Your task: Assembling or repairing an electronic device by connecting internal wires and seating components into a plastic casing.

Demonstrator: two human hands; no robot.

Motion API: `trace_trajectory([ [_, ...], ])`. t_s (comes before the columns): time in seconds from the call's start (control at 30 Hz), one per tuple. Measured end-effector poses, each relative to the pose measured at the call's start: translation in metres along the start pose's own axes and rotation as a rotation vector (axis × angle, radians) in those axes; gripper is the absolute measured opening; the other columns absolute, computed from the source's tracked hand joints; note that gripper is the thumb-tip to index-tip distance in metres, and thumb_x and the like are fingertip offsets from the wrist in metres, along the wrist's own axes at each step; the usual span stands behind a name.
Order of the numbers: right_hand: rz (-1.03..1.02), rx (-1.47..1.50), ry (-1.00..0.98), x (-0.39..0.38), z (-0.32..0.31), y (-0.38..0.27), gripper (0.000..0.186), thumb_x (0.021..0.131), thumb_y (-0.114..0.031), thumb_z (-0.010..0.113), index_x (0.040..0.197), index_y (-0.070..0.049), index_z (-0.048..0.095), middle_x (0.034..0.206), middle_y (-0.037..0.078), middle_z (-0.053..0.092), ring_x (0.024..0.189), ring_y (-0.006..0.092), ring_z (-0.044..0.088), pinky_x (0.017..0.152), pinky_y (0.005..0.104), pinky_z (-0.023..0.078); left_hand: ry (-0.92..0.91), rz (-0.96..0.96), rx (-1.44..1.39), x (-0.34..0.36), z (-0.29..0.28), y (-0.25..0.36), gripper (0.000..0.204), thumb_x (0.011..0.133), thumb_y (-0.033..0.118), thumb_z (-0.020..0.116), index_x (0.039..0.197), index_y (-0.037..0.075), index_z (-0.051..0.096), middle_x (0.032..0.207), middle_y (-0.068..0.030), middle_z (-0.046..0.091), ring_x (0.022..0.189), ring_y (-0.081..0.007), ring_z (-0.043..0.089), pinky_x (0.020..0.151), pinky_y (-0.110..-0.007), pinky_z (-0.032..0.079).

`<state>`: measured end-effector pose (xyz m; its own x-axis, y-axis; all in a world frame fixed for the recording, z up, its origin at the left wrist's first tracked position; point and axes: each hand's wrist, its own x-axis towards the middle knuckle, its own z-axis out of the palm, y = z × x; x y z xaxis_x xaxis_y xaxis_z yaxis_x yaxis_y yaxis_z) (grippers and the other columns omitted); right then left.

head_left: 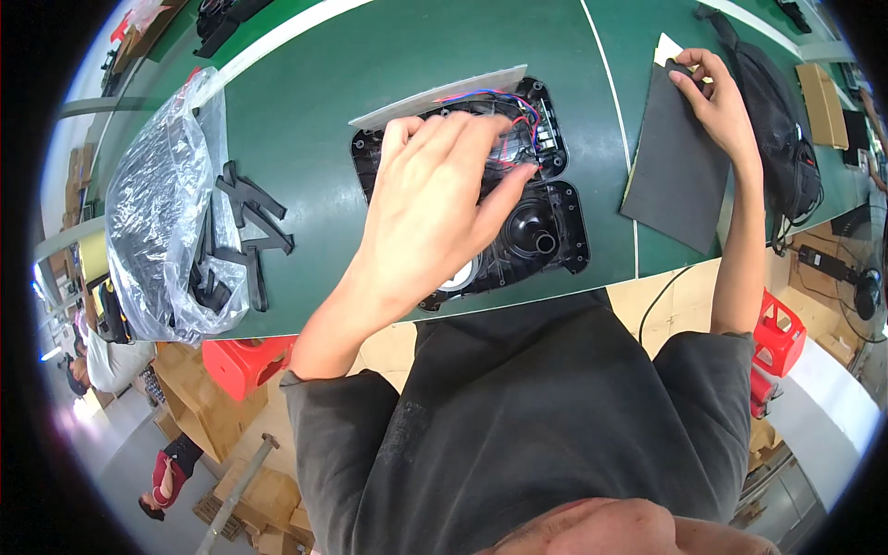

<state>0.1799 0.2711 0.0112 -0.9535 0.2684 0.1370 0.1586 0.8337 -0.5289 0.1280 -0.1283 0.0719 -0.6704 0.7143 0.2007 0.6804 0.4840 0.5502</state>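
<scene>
My left hand (435,180) is over a black plastic housing (578,231) that lies opened in two halves on the green table. Its thumb stands apart from the bent, slightly blurred fingers, and nothing shows in its grasp. Red and blue wires (529,111) run inside the far half; a round black part with a short spout (544,242) sits in the near half. My right hand (717,102) pinches a small black piece (680,67) at the far end of a dark grey sheet (680,166). Pale backing (665,49) peeks out there.
A flat grey strip (435,95) leans along the housing's far edge. Left of it lie a clear plastic bag (157,203) and several black straps (254,208). A black bag (772,120) lies beyond my right hand. Red stools (242,365) stand below the table edge.
</scene>
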Motion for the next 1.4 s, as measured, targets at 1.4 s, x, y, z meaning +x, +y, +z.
trace_trajectory([
  [1.4,-0.017,-0.413,0.413,-0.023,0.021,-0.025,0.016,0.106,-0.025,0.064,0.116,-0.013,0.061,0.085,0.011,0.077,0.076,0.0341,0.076,0.064,0.046,0.059,0.237,0.212,-0.083,-0.005,0.022,-0.017,0.012,0.089,0.004,0.08,0.098,0.0,0.074,0.09,-0.0137,0.074,0.088,-0.0335,0.071,0.097,-0.044,0.053],
])
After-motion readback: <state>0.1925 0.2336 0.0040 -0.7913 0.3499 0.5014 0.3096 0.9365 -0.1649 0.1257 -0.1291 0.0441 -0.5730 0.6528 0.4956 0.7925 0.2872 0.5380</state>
